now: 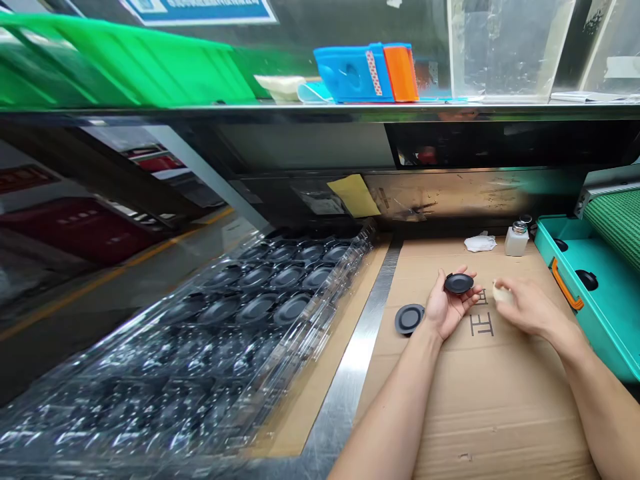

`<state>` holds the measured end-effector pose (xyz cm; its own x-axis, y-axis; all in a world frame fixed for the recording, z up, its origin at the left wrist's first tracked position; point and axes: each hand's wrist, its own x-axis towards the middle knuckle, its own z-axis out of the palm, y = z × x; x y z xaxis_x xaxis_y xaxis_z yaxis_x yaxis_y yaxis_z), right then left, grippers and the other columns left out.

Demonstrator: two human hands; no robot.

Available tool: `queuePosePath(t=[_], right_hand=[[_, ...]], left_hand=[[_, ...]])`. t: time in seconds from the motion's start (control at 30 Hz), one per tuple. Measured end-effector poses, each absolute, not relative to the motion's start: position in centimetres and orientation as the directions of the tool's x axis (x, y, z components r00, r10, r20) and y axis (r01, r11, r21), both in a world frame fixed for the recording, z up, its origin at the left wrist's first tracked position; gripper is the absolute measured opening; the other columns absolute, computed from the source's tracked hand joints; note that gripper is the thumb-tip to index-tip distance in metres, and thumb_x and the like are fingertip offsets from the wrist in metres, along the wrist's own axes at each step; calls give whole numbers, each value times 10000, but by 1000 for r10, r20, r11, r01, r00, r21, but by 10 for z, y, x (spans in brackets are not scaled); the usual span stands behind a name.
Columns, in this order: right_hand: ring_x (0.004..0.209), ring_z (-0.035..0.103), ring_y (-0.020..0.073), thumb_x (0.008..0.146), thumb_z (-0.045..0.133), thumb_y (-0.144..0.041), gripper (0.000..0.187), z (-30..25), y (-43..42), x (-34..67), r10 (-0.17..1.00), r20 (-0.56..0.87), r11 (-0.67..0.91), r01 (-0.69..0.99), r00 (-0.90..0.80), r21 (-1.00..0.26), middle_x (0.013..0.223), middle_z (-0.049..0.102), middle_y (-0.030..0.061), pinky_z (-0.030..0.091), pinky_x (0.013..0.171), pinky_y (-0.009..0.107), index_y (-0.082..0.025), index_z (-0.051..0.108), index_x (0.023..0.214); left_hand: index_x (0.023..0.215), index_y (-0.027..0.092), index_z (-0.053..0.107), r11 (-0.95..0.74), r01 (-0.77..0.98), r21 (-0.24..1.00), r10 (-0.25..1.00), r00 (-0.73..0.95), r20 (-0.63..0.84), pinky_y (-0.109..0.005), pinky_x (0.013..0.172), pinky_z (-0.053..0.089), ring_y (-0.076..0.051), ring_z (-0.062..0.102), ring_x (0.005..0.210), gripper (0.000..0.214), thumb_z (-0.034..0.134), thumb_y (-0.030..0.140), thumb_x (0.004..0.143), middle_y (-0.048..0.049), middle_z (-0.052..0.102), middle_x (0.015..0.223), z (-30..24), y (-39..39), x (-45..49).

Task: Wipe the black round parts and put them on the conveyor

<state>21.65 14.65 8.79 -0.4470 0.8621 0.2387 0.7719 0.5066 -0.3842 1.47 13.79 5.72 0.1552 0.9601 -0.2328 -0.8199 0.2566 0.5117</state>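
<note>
My left hand (447, 312) is palm up over the cardboard, holding a black round part (459, 283) with a small tab at its rim. To its right, my right hand (527, 308) pinches a small cream-coloured piece (502, 293); whether this is cloth or sponge I cannot tell. The two hands are a short way apart. Beside my left wrist, a second round black part (409, 319) with a ringed face lies on the cardboard sheet (480, 413).
Clear plastic trays (320, 333) of several round black parts fill the left side. Beyond the hands are a white crumpled wipe (480, 242) and a pump bottle (517, 240). A teal bin (595, 313) holding black parts stands at right, by a green conveyor belt (617, 217). A shelf (300, 115) runs overhead.
</note>
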Motion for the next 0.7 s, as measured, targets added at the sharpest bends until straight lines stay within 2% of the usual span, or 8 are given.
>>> queuePosePath(t=[0.1, 0.17, 0.27, 0.4, 0.47, 0.57, 0.63, 0.7], right_hand=[[992, 614, 227, 888, 569, -280, 244, 97, 148, 209, 850, 410, 512, 699, -331, -499, 1086, 680, 69, 449, 862, 341, -223, 656, 1109], [1011, 598, 227, 920, 556, -299, 257, 98, 142, 199, 808, 468, 578, 637, -357, -510, 1095, 675, 74, 445, 900, 353, -224, 660, 1143], [1026, 562, 244, 936, 564, -305, 257, 93, 131, 183, 743, 476, 663, 619, -471, -421, 1138, 660, 78, 423, 895, 378, -242, 665, 1164], [1044, 527, 263, 950, 549, -286, 229, 87, 125, 173, 715, 427, 686, 671, -553, -281, 1227, 646, 67, 385, 839, 390, -275, 672, 1143], [1039, 531, 264, 951, 551, -308, 230, 87, 127, 175, 717, 450, 678, 683, -532, -273, 1223, 653, 75, 381, 845, 395, -275, 673, 1143], [1024, 555, 268, 935, 571, -361, 245, 90, 134, 188, 774, 489, 588, 743, -402, -320, 1152, 678, 90, 390, 875, 398, -252, 688, 1121], [935, 593, 252, 917, 587, -399, 232, 93, 139, 200, 832, 398, 529, 766, -385, -365, 999, 707, 72, 411, 829, 366, -242, 716, 1030], [779, 611, 211, 910, 583, -444, 249, 95, 144, 211, 847, 208, 529, 737, -489, -421, 813, 696, 30, 420, 730, 316, -245, 731, 891]], left_hand=[[1292, 207, 572, 243, -835, 493, 965, 158, -208, -378, 754, 575, -221, 695, 873, 450, 365, 489, 1008, -119, 668, 1177, 59, 136, 18], [1300, 198, 564, 255, -846, 468, 962, 175, -209, -394, 796, 566, -218, 685, 888, 450, 349, 473, 1017, -119, 677, 1132, 59, 136, 21], [1299, 152, 566, 273, -854, 442, 956, 189, -224, -348, 831, 552, -196, 674, 896, 478, 328, 463, 1025, -120, 685, 1025, 59, 137, 26], [1264, 112, 590, 296, -839, 457, 946, 192, -259, -280, 789, 540, -168, 663, 834, 475, 340, 441, 1028, -105, 680, 938, 59, 136, 29], [1249, 115, 598, 307, -842, 444, 941, 198, -274, -281, 771, 542, -169, 660, 826, 477, 333, 445, 1029, -103, 680, 942, 59, 137, 29], [1239, 129, 593, 302, -858, 415, 941, 199, -272, -321, 745, 551, -194, 660, 827, 471, 330, 455, 1024, -113, 682, 973, 57, 139, 26], [1235, 129, 588, 286, -874, 393, 945, 188, -268, -332, 712, 550, -207, 658, 817, 462, 330, 448, 1022, -125, 681, 981, 55, 141, 23], [1219, 126, 593, 263, -892, 367, 948, 167, -273, -324, 690, 547, -208, 655, 813, 455, 332, 441, 1020, -134, 678, 985, 52, 143, 20]])
